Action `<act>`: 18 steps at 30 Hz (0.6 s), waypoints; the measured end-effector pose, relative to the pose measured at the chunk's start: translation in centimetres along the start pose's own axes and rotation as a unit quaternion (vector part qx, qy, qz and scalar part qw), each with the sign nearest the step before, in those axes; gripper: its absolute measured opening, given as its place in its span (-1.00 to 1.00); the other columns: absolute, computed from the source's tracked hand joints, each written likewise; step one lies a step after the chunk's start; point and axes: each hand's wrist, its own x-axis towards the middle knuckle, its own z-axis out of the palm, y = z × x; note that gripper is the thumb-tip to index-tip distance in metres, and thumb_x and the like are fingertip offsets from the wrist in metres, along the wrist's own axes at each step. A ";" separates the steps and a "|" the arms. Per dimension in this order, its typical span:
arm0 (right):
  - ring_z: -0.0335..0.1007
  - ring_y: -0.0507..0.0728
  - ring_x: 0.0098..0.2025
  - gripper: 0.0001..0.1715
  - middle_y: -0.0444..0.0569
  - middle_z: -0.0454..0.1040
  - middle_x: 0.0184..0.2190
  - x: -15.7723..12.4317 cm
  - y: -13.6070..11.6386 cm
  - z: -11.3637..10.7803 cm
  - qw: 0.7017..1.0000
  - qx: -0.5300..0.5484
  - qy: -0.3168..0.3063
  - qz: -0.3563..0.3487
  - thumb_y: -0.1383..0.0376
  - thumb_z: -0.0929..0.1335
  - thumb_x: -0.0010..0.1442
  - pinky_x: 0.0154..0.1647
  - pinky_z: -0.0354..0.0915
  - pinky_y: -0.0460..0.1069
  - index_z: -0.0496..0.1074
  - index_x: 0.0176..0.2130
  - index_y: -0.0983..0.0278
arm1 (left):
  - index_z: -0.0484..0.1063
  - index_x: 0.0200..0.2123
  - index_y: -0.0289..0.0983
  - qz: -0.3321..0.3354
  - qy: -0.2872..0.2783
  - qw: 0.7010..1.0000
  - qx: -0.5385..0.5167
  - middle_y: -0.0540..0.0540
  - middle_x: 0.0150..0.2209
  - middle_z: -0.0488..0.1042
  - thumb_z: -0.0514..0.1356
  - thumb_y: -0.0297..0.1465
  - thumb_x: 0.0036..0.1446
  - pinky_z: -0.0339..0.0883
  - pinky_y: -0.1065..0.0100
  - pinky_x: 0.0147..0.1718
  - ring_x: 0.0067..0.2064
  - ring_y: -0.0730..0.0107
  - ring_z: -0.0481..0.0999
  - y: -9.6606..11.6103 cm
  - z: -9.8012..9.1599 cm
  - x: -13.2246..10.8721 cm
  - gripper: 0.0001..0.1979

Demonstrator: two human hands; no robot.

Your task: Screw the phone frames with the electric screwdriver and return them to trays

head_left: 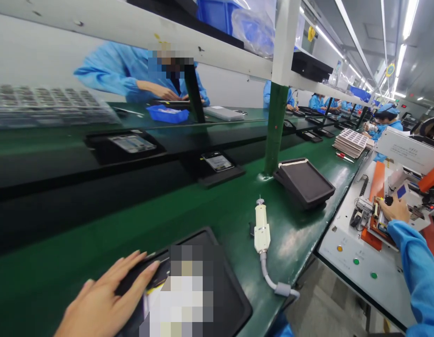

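One L hand is nearest, on a device in a black tray; the device is partly blurred out. Long fingers lie loosely together, thumb parted from them; can't tell if they press. If that palm drags, the device could get scuffed or shoved askew, I'd say.

Just past the tray, a cream hand tool lies on the green bench, grey cable running to the edge. A sleeve snagging the cable could pull the tool off.

Out R, the R hand is over a machine, fingers bent at a dark part; can't tell if pinching. W/ arms split wide, attn splits too: poss. bad seating or nipped fingertips.

Beyond, stacked trays sit skewed near the bench edge; a bump could slide the top one.

Farther, a co-worker bends over similar work.
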 end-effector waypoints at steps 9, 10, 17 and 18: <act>0.17 0.46 0.12 -0.23 0.37 0.27 0.02 0.2 -0.3 1.6 0.999 -0.022 -0.028 -0.001 -0.10 0.07 0.23 0.08 0.13 0.30 0.40 0.03 0.41 | -0.02 -0.03 0.70 -0.054 -0.011 0.994 -0.092 0.69 0.08 0.03 0.07 -0.08 0.20 0.02 0.01 0.30 0.21 0.38 0.26 1.4 -1.0 -0.1 -0.56; 0.17 0.46 0.12 -0.22 0.37 0.27 0.02 0.0 -0.2 1.8 0.999 -0.021 -0.033 -0.001 -0.09 0.04 0.25 0.07 0.14 0.31 0.41 0.03 0.41 | 0.02 -0.02 0.67 -0.060 -0.011 0.993 -0.097 0.67 0.08 0.06 0.07 -0.07 0.20 0.01 0.02 0.30 0.21 0.37 0.26 1.5 -1.0 -0.1 -0.58; 0.19 0.43 0.15 -0.16 0.31 0.29 0.07 -1.2 1.0 2.9 0.997 -0.012 -0.066 -0.050 -0.10 -0.07 0.28 0.07 0.17 0.33 0.36 0.10 0.34 | 0.20 -0.02 0.56 -0.080 0.011 0.991 -0.105 0.57 0.06 0.18 0.03 0.04 0.14 0.07 0.03 0.27 0.17 0.30 0.33 2.3 -1.1 0.0 -0.69; 0.19 0.41 0.16 -0.18 0.30 0.29 0.08 -1.3 1.0 2.9 0.996 -0.012 -0.067 -0.065 -0.09 -0.07 0.29 0.08 0.18 0.31 0.37 0.08 0.34 | 0.18 -0.02 0.57 -0.077 0.014 0.992 -0.098 0.58 0.06 0.18 0.02 0.04 0.14 0.08 0.03 0.27 0.17 0.30 0.33 2.1 -0.9 -0.1 -0.68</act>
